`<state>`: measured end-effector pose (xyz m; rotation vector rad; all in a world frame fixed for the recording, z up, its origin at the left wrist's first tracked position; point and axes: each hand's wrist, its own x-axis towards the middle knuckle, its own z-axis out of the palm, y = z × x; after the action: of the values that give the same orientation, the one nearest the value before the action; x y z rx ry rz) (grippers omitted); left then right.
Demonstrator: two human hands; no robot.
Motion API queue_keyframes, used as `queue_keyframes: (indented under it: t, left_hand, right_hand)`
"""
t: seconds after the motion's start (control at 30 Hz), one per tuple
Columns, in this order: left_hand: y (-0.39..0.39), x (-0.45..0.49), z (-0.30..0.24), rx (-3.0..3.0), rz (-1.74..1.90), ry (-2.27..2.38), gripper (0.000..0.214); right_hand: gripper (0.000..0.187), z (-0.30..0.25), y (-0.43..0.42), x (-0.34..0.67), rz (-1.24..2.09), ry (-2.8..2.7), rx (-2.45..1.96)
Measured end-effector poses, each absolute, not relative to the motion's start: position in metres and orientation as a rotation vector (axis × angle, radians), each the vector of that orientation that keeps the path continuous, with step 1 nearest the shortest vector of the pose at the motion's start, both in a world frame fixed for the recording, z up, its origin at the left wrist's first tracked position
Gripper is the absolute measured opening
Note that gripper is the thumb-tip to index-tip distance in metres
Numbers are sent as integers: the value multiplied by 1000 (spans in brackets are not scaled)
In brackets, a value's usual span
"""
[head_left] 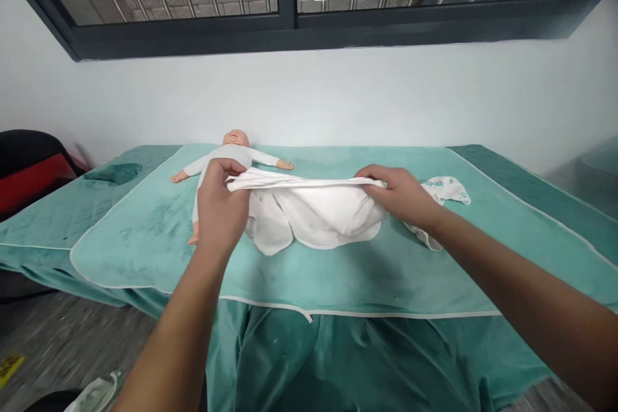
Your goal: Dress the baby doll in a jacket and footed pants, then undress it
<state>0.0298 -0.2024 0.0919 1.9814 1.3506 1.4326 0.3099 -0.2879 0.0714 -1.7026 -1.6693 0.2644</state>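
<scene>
A white cloth garment (318, 212) is stretched level in front of me, its upper edge taut and its lower part hanging in rounded folds. My left hand (223, 203) is closed on its left end, and my right hand (393, 193) pinches the right end of the same edge. Behind my left hand a baby doll (236, 149) in a white long-sleeved suit lies on its back, arms spread. The doll's lower body is partly hidden by my hand and the cloth. Beyond my right hand lies a crumpled white garment with green print (448, 189).
A green padded cover (145, 238) with white piping spreads over the bed, which stands against a white wall (309, 96) under a barred window. A red and black chair back (36, 174) stands at the left. Pale cloth (99, 393) shows at the lower left.
</scene>
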Motion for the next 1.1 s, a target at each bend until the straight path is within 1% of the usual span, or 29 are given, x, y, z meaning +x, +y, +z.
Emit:
queue_keyframes:
  t: [0.07,0.13,0.23,0.33,0.4,0.5,0.57,0.6,0.67,0.77,0.87,1.0,1.1]
  left_hand:
    - [-199,22,93,1952,1415,1442,15]
    - [-194,18,91,1979,1352,1517,17]
    - [-179,20,81,2120,1120,1648,22]
    - [-152,32,64,2260,840,1763,28]
    - [-135,45,48,2310,725,1806,31]
    - [-126,68,18,2422,706,1876,34]
    - [-135,85,-7,2558,750,1813,38]
    - [-141,92,-20,2642,745,1712,39]
    - [-153,105,-47,2733,637,1505,36]
    - [-157,116,-75,2650,539,1480,31]
    - [-143,118,-83,2612,549,1539,39]
    - [-114,118,-76,2637,553,1583,50]
    - [-95,124,-70,2684,552,1567,54]
  right_hand:
    - [21,74,-291,320,78,-1577,-1789]
    - [21,78,-292,330,-23,-1441,-1819]
    - [22,78,-283,342,-52,-1395,-1888]
    - [25,69,-261,350,-57,-1547,-2154]
    - [29,58,-243,348,-118,-1581,-2327]
    - [35,34,-223,328,-291,-1605,-2405]
    - [40,12,-216,306,-357,-1758,-2306]
    - [42,0,-214,294,-323,-1876,-2198]
    - [42,-25,-210,272,-110,-2004,-2065]
    - [37,-55,-198,253,43,-1925,-2151]
    - [39,-72,-181,254,-6,-1799,-2276]
    - [55,-80,-167,272,-86,-1644,-2377]
    - [63,-80,-164,289,-232,-1609,-2358]
